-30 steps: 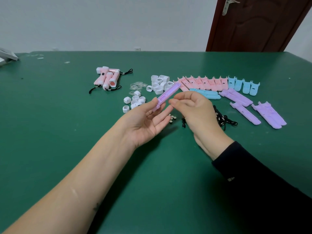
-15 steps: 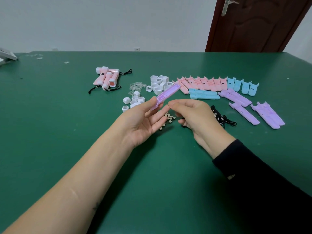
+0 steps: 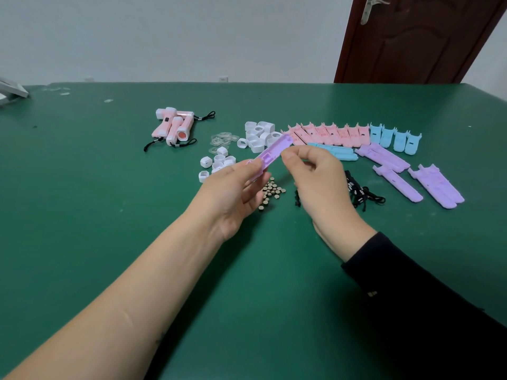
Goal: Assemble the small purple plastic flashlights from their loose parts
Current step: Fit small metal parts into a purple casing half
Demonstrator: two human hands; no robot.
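My left hand holds a purple flashlight shell half by its lower end, tilted up to the right, inner side facing me. My right hand has thumb and forefinger pinched together at the shell's upper part; whether a small part sits between them I cannot tell. More purple shell halves lie on the green table at the right, with others further right. Small round button cells lie under my hands, black lanyards just right of them.
Finished pink flashlights lie at the back left. Clear lens discs, white end caps and smaller white caps sit mid-table. Pink shell halves and blue ones form a row behind. A brown door stands at the back right.
My right hand has lifted slightly and its pinched fingers now meet the purple shell higher up. The left hand has closed a little more around the shell's lower end.
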